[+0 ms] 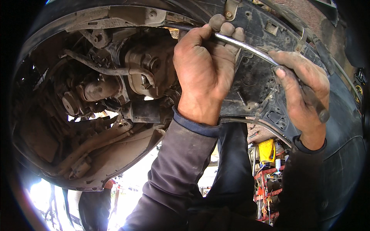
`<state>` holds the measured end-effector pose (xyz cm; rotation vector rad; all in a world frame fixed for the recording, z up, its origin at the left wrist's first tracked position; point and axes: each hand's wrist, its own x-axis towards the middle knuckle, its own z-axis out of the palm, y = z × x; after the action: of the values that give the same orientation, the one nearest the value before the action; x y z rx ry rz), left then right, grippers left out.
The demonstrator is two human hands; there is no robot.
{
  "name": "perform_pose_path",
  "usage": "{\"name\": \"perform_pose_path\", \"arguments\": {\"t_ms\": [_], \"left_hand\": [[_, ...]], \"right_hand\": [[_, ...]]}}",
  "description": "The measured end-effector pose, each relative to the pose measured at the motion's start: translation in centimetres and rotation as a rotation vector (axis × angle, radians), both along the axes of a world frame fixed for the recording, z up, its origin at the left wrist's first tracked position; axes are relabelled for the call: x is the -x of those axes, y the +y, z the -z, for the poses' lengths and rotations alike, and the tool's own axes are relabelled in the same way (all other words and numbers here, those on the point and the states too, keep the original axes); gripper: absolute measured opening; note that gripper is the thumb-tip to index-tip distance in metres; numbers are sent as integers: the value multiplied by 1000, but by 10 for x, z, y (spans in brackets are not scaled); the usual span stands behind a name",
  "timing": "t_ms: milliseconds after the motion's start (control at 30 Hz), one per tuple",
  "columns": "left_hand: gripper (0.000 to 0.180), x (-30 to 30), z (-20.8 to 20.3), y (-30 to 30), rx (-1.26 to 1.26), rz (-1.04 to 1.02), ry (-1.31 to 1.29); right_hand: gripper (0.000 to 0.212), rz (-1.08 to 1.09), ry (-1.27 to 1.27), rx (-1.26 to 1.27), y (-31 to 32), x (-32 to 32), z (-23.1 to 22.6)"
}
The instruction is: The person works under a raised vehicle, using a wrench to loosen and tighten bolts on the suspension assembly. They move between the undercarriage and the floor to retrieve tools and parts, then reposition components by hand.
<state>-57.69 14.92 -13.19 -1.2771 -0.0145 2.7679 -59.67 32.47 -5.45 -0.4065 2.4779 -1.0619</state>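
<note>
a curved metal bar lies across the view, from just past twelve o'clock down to about two o'clock, its bare side shining toward the right hand. both of the person's hands are on it. the left hand is up at about half past twelve, palm showing, with the bar lying between its thumb and fingers; its grip is narrow and closed around the bar, and the fingertips poke out above it. the right hand, between two and three o'clock, pinches the bar's end between thumb and forefinger, so that grip is narrow too. the hands are well apart, with the shiny stretch between them.

behind the bar, at one to two o'clock, is a dirty dark panel of a vehicle. at ten o'clock there are dusty engine parts, with a bent pipe running over them. a dusty cover curves along eight o'clock. the left arm's dark sleeve comes in from between six and seven o'clock. at four o'clock sits a yellow thing, too small to tell, just above a red rack of mixed bits.
</note>
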Motion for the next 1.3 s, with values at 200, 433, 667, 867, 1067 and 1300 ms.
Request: {"name": "perform_pose_path", "arguments": {"t_ms": [200,433,667,867,1067,1300], "left_hand": [[14,0,3,-6,-77,-48,31],[4,8,-6,5,36,-113,-86],[5,11,-4,16,192,-73,-162],[2,5,7,25,274,-33,-159],[24,-16,20,13,479,343,-173],[19,-33,38,9,512,282,-217]], "right_hand": [[13,5,90,62,-5,-1,12],[8,7,149,95,2,0,39],[6,308,-188,291,9,-15,58],[7,377,-350,453,20,-27,86],[9,599,-469,555,19,-37,104],[26,1008,-792,580,8,-32,134]]}}
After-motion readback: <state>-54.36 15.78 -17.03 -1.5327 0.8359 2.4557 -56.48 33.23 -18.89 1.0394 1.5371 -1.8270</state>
